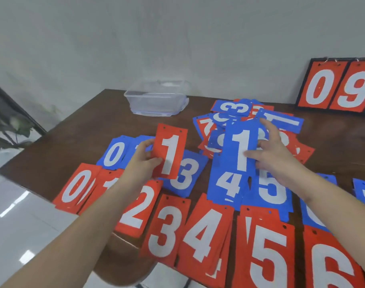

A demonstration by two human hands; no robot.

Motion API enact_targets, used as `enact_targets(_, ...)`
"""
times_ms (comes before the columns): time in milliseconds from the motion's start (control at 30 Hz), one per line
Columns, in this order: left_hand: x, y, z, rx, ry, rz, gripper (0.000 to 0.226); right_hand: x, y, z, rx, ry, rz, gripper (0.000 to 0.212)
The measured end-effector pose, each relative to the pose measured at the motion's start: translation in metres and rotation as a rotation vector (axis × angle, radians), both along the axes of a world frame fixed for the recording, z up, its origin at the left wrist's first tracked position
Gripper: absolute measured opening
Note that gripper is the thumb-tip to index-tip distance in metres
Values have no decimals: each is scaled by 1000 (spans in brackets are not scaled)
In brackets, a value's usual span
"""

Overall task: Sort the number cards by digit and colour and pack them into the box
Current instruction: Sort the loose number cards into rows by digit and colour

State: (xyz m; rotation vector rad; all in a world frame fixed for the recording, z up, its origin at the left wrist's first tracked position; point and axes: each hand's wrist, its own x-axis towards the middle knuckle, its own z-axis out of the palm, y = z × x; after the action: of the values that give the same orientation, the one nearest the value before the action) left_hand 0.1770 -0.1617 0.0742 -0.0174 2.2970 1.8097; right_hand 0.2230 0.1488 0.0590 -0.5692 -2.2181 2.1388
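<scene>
Now the left hand (pixel 143 157) pinches a red 1 card (pixel 170 151) above the sorted rows, while the right hand (pixel 275 151) grips a blue 1 card (pixel 240 148) over the unsorted heap (pixel 248 113). Behind them the clear box (pixel 156 98) sits on the table (pixel 90 119) near the wall.

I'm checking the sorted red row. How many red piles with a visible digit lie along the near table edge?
7: red 0, red 1, red 2, red 3, red 4, red 5, red 6. More may lie beyond the frame's right edge.
</scene>
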Motion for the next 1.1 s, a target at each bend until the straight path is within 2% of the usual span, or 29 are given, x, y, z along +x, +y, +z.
enact_targets(233, 34, -76, -6, 37, -22, 200, 46, 11, -56, -1, -7, -1, 70, 88)
enact_targets(400, 49, -120, -14, -30, -15, 277, 39, 16, -85, 0, -14, 9, 98, 86)
enact_targets(567, 57, -147, -18, -14, -28, 282, 35, 17, -110, 0, -40, -13, 91, 79)
enact_targets(733, 59, -165, -13, -34, 8, 267, 23, 16, -139, 3, -55, -19, 136, 60)
enact_targets(933, 56, -194, -16, -133, -10, 228, 26, -7, -188, 7, 18, 34, 124, 36)
enact_targets(1033, 54, -203, -18, -165, -6, 213, 27, -32, -208, 6, 53, 46, 145, 34)
enact_targets(1100, 51, -206, -19, -181, -12, 215, 28, -56, -217, 5, 79, 32, 161, 40)
